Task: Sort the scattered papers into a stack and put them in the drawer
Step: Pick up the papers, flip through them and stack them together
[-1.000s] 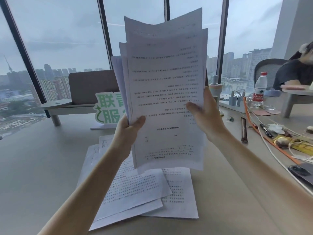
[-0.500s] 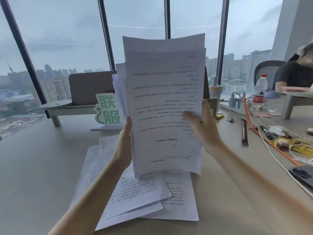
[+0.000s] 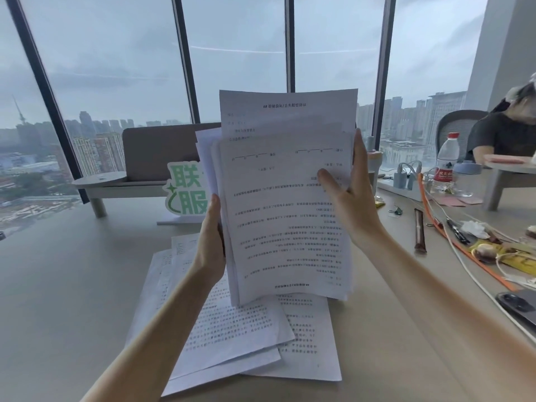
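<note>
**Sheaf of papers held upright over the table**

Both hands have a sheaf of printed papers (image 3: 287, 216) stood on end above the table (image 3: 72, 285), its lower edge hanging just over the loose sheets (image 3: 232, 338) that lie overlapped and fanned on the tabletop. The left hand (image 3: 210, 242) has its grip clamped on the sheaf's left edge, the thumb tucked against the front page. The right hand (image 3: 352, 204) clasps the right edge, thumb laid across the front sheet and fingers reaching up behind. The sheaf is uneven: one page stands taller at the back and a few corners poke out on the left. The front page's print reads upside down.

Behind the papers stands a green-lettered sign (image 3: 185, 195). Off to the right, a water bottle (image 3: 445, 161), an orange cable (image 3: 452, 245), a pen (image 3: 458, 232) and a phone (image 3: 519, 307) clutter the table, and a seated person (image 3: 504, 134) is at the far end.
</note>
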